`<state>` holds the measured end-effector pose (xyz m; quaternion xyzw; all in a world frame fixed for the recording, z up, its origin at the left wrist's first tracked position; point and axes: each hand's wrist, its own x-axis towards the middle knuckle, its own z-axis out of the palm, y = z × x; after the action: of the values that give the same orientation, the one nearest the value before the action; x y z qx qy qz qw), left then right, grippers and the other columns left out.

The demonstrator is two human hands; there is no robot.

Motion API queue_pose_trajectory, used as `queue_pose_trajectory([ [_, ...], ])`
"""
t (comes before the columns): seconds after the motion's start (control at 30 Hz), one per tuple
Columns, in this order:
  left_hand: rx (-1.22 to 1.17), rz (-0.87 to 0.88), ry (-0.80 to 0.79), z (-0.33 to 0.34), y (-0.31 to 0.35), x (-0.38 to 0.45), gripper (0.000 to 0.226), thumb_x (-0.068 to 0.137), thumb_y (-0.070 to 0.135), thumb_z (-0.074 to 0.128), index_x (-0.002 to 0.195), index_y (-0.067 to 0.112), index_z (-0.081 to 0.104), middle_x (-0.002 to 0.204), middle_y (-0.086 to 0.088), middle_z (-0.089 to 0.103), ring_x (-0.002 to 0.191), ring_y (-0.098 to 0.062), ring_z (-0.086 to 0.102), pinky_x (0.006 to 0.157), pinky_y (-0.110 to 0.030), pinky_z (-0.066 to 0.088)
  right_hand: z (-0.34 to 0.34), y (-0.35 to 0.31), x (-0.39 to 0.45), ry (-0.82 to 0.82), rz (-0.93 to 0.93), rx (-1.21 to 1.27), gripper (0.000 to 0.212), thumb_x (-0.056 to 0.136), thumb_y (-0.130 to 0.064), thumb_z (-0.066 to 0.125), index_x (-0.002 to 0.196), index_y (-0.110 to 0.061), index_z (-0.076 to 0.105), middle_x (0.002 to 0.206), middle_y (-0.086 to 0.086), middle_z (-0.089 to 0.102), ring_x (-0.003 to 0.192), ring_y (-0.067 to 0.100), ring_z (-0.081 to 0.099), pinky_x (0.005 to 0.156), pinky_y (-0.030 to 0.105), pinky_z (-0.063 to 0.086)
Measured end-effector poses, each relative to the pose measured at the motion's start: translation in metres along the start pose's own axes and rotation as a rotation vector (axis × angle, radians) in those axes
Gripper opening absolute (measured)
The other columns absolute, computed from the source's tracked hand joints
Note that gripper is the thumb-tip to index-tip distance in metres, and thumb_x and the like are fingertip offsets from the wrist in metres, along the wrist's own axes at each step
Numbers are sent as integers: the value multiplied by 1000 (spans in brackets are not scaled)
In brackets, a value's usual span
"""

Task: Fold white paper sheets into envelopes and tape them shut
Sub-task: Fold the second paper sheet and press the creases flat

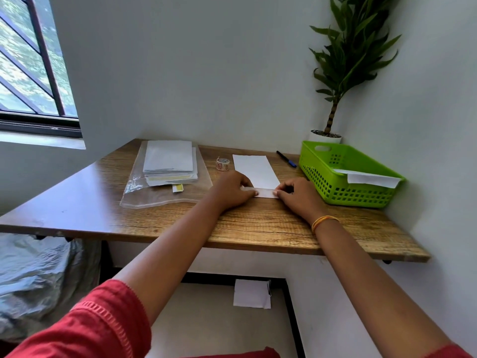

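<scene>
A narrow white paper sheet lies lengthwise on the wooden table, its near end folded up into a short flap. My left hand pinches the flap's left end and my right hand pinches its right end, fingers pressed on the fold. A small roll of patterned tape stands just left of the sheet's far end. A stack of white sheets rests on a clear plastic bag to the left.
A green plastic basket at the right holds a folded white paper. A blue-capped pen lies behind the sheet. A potted plant stands in the corner. Walls close the back and right.
</scene>
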<state>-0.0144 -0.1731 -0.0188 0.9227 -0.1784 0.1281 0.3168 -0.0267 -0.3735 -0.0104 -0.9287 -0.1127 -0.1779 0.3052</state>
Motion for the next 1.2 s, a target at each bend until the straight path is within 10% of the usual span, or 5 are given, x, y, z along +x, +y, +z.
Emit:
queue_pose_trajectory([
  [0.63, 568, 12, -264, 9, 32, -37, 58, 96, 47, 18, 149, 23, 18, 158, 0, 19, 144, -19, 21, 114, -40, 19, 2, -16, -29, -139, -169, -266, 36, 93, -25, 46, 123, -18, 65, 128, 4, 64, 120, 21, 57, 102, 32, 44],
  [1.2, 539, -49, -217, -3, 21, -42, 65, 93, 61, 18, 147, 27, 26, 156, 3, 26, 141, -25, 28, 111, -45, 27, 7, -17, -11, 88, 80, -331, 27, 86, -24, 53, 88, -10, 76, 88, 12, 72, 87, 29, 65, 67, 30, 47],
])
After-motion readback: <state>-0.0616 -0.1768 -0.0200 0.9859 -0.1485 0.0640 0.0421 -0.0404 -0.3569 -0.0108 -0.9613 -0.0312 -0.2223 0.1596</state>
